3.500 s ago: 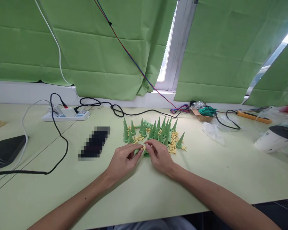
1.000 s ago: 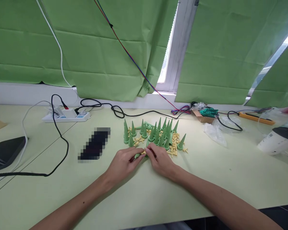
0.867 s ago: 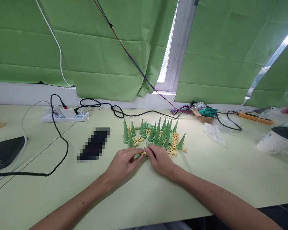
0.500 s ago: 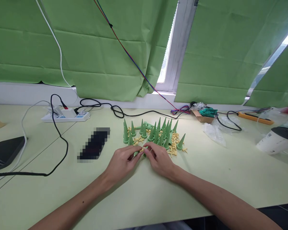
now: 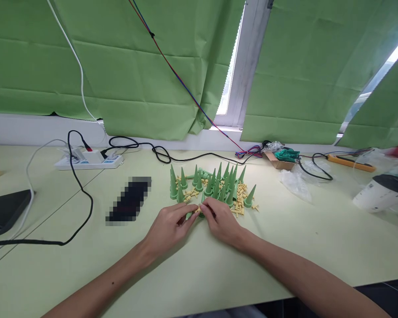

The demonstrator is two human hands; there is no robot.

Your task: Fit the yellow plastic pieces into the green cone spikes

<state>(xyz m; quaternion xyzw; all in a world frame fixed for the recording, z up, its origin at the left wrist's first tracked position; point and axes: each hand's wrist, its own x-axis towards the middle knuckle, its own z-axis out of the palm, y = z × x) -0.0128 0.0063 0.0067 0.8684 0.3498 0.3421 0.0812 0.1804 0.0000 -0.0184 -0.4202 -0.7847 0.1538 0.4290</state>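
Observation:
Both hands meet at the near edge of a cluster of green plastic cones. Between the fingers of my left hand is a green piece, mostly covered by the fingers. My right hand pinches a small yellow plastic fitting right against the left fingertips. Whether the two pieces are joined, I cannot tell. Many more yellow fittings lie loose among the cones and to their right. One cone stands at the right end of the cluster.
Left of the hands lies a dark pixelated rectangle. A white power strip with black and white cables stands at the back left. Toward the right are a small cardboard box, clear plastic bags, an orange tool and a white cup.
The fingertips and the yellow fitting have shifted very slightly right and down. The view has turned a little; the cones stay in place.

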